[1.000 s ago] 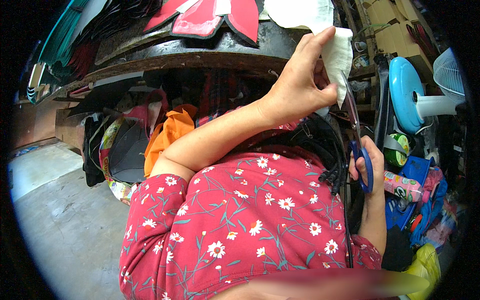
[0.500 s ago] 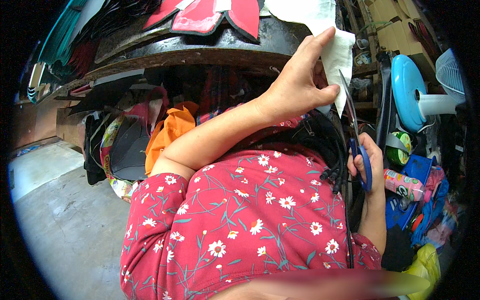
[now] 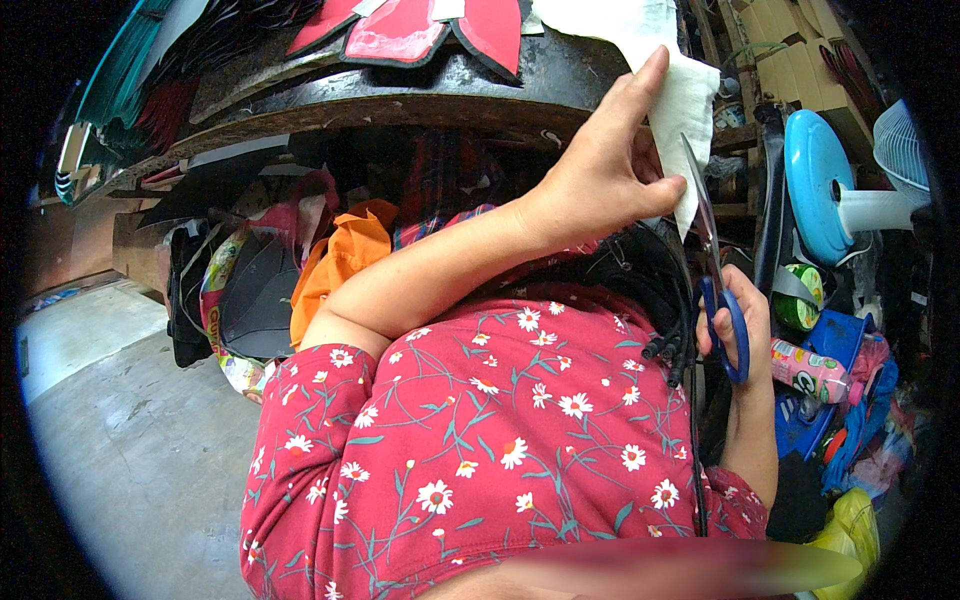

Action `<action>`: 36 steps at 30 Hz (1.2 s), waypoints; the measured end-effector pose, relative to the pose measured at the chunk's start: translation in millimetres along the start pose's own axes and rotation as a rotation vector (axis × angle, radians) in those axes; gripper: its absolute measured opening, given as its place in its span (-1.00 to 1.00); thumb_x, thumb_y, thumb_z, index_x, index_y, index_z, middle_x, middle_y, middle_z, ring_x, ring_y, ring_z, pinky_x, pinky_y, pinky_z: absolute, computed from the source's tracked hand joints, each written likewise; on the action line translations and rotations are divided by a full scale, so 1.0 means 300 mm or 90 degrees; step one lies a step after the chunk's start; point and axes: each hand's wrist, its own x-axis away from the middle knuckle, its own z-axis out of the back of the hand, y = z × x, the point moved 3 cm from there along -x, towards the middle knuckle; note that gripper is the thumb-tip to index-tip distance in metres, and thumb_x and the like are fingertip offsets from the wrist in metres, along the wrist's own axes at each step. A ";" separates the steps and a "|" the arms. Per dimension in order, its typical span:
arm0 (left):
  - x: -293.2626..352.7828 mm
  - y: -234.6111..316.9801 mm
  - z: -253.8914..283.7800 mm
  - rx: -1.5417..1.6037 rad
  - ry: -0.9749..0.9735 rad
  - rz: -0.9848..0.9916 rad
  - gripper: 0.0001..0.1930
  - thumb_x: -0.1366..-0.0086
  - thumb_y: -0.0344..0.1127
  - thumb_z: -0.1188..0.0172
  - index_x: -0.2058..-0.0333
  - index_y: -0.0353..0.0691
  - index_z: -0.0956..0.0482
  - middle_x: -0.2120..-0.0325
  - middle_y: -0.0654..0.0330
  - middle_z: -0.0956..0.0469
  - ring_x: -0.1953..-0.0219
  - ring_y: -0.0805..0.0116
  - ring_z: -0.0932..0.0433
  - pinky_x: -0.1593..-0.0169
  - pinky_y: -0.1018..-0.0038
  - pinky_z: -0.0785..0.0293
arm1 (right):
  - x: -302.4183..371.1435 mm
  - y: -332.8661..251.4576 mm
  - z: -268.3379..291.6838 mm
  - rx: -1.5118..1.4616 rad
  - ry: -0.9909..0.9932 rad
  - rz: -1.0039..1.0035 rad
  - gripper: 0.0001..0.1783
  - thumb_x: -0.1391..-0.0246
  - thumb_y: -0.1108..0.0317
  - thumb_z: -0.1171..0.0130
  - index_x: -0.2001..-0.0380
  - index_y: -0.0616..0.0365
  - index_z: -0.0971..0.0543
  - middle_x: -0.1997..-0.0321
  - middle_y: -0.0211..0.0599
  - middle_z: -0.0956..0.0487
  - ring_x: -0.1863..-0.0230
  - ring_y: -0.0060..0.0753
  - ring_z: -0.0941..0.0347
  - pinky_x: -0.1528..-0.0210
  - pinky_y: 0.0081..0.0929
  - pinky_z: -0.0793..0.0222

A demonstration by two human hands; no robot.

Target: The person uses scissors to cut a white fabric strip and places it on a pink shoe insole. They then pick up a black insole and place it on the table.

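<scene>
A strip of white cloth (image 3: 688,95) hangs over the front edge of the dark worktable, its lower end tapering to a point. My left hand (image 3: 610,155) grips its left edge, index finger and thumb spread along it while the other fingers are partly hidden behind. In my right hand (image 3: 757,315), lower and to the right, are scissors with blue handles (image 3: 740,350). Their blades point up and lie against the cloth near its narrow end, just right of my left thumb. How far the blades are parted is hard to make out.
Red pieces with black edging (image 3: 395,35) lie on the worktable (image 3: 480,92). Stacks of teal and dark sheets (image 3: 130,75) stand at the far left. A blue-and-white fan (image 3: 820,185), a pink bottle (image 3: 808,372) and a green roll (image 3: 800,298) are at right; orange cloth (image 3: 345,262) hangs below the table.
Both hands, the cloth and the scissors have shifted slightly to the right. The grip on each thing looks the same.
</scene>
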 end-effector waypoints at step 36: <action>-0.017 -0.014 -0.001 0.072 -0.004 0.049 0.13 -0.04 -0.61 -0.33 -0.47 -0.23 0.24 -0.10 0.01 -0.33 0.23 0.44 -0.52 0.15 0.51 -0.56 | -0.011 -0.052 0.008 0.046 -0.026 -0.007 -0.44 -0.13 -0.11 -0.33 0.26 0.17 -0.38 0.57 -0.56 -0.35 0.64 -0.74 -0.28 0.61 -0.74 -0.13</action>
